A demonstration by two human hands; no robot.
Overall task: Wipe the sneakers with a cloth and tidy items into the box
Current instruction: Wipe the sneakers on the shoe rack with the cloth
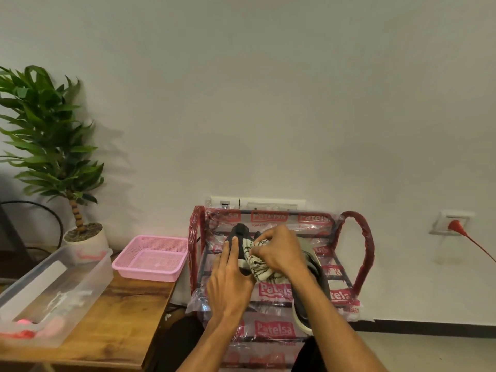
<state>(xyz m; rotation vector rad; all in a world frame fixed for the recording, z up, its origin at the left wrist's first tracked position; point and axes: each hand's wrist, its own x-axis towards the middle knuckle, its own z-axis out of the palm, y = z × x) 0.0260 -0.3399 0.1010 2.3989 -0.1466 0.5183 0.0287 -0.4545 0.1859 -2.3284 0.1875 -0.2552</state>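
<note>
Steadying the dark sneaker (239, 232) on the upper tier of the plastic-wrapped shoe rack (365, 248), the left grip (230, 281) lies palm down, fingers straight and pressing on the upper. The right grip (280, 251) bunches the patterned cloth (259, 271) in curled fingers against the shoe's side, wrist bent inward. Light and fairly stiff, the sneaker probably slides on the film, so bracing near the collar suits; the cloth is soft and limp.

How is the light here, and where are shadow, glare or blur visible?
Head view: even, dim indoor light; the plant throws a soft shadow on the wall; glare on the rack's plastic wrap; the clear box and cloth look soft.
</note>
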